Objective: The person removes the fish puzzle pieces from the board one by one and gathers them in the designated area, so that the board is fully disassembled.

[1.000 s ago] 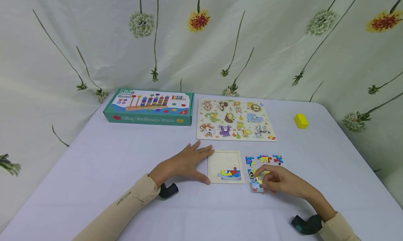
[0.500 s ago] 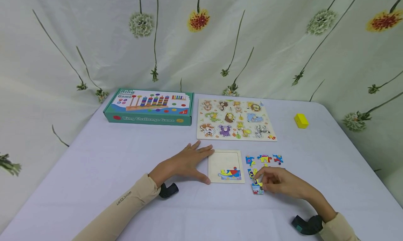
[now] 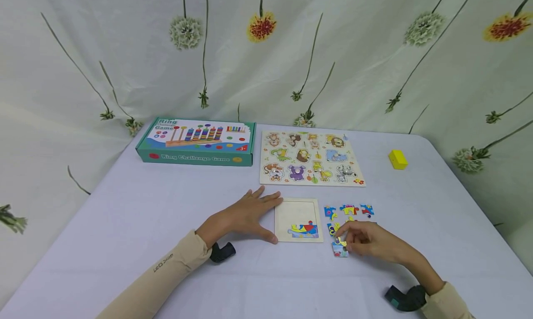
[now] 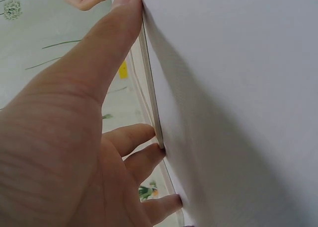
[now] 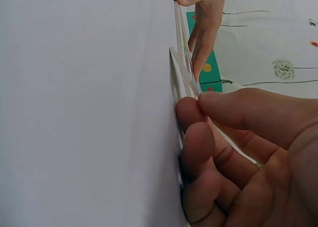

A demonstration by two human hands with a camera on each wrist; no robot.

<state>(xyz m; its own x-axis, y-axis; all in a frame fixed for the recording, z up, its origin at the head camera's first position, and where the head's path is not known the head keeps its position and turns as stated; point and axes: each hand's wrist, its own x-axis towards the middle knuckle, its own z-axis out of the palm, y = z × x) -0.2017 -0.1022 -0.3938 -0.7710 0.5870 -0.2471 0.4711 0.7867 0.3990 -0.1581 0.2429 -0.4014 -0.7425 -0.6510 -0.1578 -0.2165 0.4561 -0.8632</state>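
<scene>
In the head view, a shallow wooden puzzle tray [image 3: 295, 212] lies on the white cloth, with joined puzzle pieces [image 3: 304, 230] in its lower right corner. My left hand [image 3: 245, 215] spreads its fingers along the tray's left side, thumb [image 4: 126, 13] and fingertips touching its edge. To the right of the tray, my right hand [image 3: 372, 240] pinches a blue and yellow jigsaw piece [image 3: 340, 250] between thumb and finger. The right wrist view shows this piece [image 5: 184, 70] tilted, one edge raised at the fingertips and its far edge low by the cloth. Other fingers curl beneath the thumb.
Several loose jigsaw pieces [image 3: 350, 209] lie beyond my right hand, some partly hidden by it. Behind the tray is an animal puzzle board [image 3: 310, 159]. A green game box [image 3: 195, 143] stands back left, a yellow block [image 3: 398, 159] back right.
The pinched piece has shifted slightly toward me, away from the yellow and blue piece above it. My left hand keeps its place on the tray.
</scene>
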